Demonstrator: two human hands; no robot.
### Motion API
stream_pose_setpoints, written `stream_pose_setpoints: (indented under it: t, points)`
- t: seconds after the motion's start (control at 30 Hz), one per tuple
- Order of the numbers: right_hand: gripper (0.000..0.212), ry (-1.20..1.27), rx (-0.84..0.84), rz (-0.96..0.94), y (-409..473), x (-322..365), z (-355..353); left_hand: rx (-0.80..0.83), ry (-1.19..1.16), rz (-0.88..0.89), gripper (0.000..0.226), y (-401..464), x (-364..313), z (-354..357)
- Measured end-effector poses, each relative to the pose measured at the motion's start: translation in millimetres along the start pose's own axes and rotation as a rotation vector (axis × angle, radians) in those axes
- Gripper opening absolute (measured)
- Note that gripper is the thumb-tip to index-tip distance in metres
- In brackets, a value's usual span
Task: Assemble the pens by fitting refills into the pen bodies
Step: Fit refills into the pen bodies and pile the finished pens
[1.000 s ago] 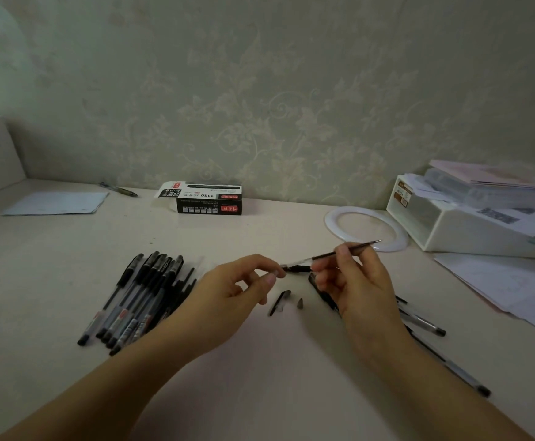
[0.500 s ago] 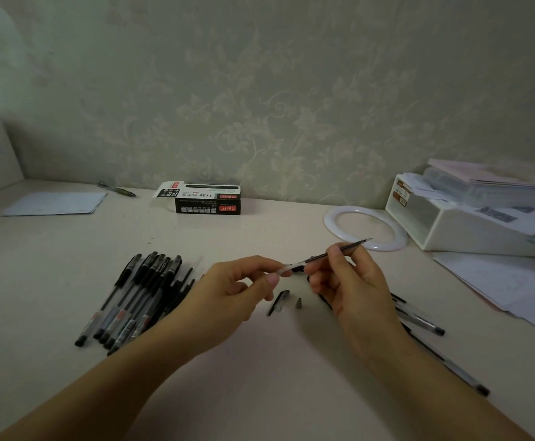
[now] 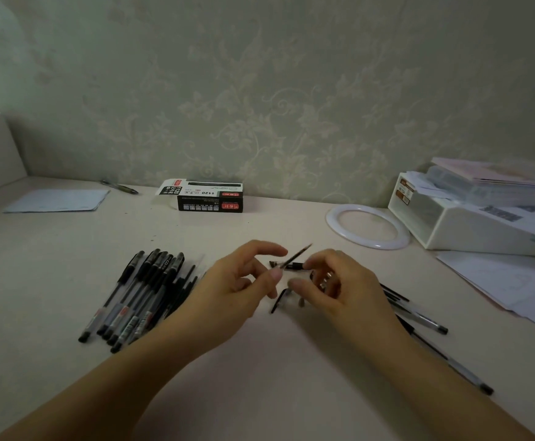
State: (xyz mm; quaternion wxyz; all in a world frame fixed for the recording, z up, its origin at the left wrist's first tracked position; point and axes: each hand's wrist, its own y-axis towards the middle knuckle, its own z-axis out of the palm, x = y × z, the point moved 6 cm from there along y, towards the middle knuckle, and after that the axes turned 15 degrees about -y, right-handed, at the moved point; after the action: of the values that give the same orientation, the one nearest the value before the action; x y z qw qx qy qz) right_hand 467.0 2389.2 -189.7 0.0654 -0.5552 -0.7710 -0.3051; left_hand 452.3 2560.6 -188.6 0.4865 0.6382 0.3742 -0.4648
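A person's left hand (image 3: 244, 284) is pinching a thin refill (image 3: 295, 257) while the right hand (image 3: 333, 288) fingers are gripping something unclear; aligning both ends squarely should help.

A: Where's the refill (image 3: 296, 256)?
B: Mid-table, lifted off the surface, a thin dark rod tilted with its far end up and to the right. Blurred, so the tip is hard to make out.

A: And the pen bodies?
B: One short dark piece (image 3: 287, 265) lies level just behind the refill. A bundle of capped pens (image 3: 139, 294) lies fanned on the left. A few more pens (image 3: 419, 316) lie on the right, pointing near-right. A black cap (image 3: 279, 300) rests between them.
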Motion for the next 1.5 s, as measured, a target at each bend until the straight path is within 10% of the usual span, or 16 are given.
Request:
stream_pose_setpoints:
  t: [0.4,0.8,1.33,1.5]
  points:
    - [0.008,-0.375,0.083,-0.179,-2,5,12,-0.009,0.256,-0.002,0.017,0,10,-5]
    - [0.011,0.48,0.09,0.031,-2,11,10,0.054,0.298,0.027,0.015,-2,7,0]
    - [0.004,0.487,0.183,0.029,-3,7,13,0.108,0.441,0.209,0.004,-6,-10,7]
    - [0.04,0.198,0.092,-0.039,-5,10,11,0.121,0.445,0.211,0.006,-8,-11,11]
